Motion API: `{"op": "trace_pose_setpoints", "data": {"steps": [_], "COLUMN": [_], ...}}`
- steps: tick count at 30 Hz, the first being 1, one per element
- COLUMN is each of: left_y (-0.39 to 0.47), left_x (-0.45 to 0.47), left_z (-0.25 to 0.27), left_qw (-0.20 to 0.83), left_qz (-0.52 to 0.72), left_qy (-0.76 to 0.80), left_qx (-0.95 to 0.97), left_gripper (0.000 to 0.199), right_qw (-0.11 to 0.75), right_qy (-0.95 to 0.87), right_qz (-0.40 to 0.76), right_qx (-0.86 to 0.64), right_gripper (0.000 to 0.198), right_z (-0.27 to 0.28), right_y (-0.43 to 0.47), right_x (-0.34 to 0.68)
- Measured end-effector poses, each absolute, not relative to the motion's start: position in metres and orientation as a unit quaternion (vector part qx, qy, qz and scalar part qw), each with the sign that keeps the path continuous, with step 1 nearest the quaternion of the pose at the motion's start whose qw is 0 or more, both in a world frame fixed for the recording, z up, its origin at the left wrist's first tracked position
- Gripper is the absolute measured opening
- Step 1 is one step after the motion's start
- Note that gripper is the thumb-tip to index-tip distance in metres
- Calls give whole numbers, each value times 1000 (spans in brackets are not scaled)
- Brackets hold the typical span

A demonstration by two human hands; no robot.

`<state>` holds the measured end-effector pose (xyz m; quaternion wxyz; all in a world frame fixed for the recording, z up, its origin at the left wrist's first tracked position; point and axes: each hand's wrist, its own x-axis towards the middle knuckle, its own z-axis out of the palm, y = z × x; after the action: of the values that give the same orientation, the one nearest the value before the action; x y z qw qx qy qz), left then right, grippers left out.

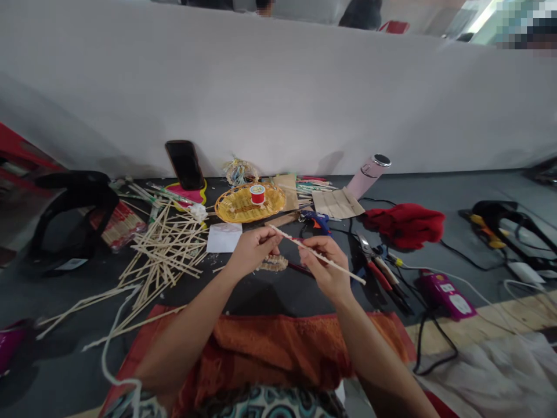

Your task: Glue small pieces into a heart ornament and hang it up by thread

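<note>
A pale thin wooden stick [346,270] slants across the front of me, its right end lower and nearer. My left hand [255,249] pinches it close to its upper left end, fingers closed. Around its middle, the fingers of my right hand [325,264] are closed too. A bit of red shows on or behind the stick between the hands; what it is I cannot make out. Just under my left fingers lies a small beige ridged piece [274,264]. Many similar loose sticks [167,249] lie heaped to the left.
A yellow wicker basket [228,206] holds a red thread spool [257,195]. Around it are a leaning phone [185,164], white paper [224,238], a blue glue gun [319,222] and a pink flask [369,176]. Pliers [376,270], red cloth [404,225] and a cabled purple box [448,295] lie right.
</note>
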<state>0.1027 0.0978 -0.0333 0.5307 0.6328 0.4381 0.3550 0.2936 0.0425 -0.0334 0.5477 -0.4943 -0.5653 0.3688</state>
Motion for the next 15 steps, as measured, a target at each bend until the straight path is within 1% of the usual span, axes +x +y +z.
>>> {"op": "trace_pose_setpoints", "data": {"steps": [3, 7, 10, 13, 15], "left_y": [95, 87, 83, 81, 82], "left_x": [111, 121, 124, 125, 125], "left_z": [-34, -33, -30, -30, -30], "left_qw": [556, 548, 534, 540, 556], "left_qz": [362, 346, 337, 339, 342], "left_qy": [424, 422, 419, 414, 408], "left_qx": [617, 633, 653, 649, 639], "left_gripper": [34, 32, 29, 30, 30], "right_qw": [575, 569, 558, 542, 528], "right_qy": [-547, -573, -591, -605, -614], "right_qz": [323, 251, 235, 218, 239], "right_qx": [-515, -534, -533, -541, -536], "right_gripper": [15, 11, 9, 10, 10], "right_z": [-35, -38, -40, -40, -39], "right_y": [42, 44, 45, 44, 41], "right_x": [296, 296, 295, 295, 295]}}
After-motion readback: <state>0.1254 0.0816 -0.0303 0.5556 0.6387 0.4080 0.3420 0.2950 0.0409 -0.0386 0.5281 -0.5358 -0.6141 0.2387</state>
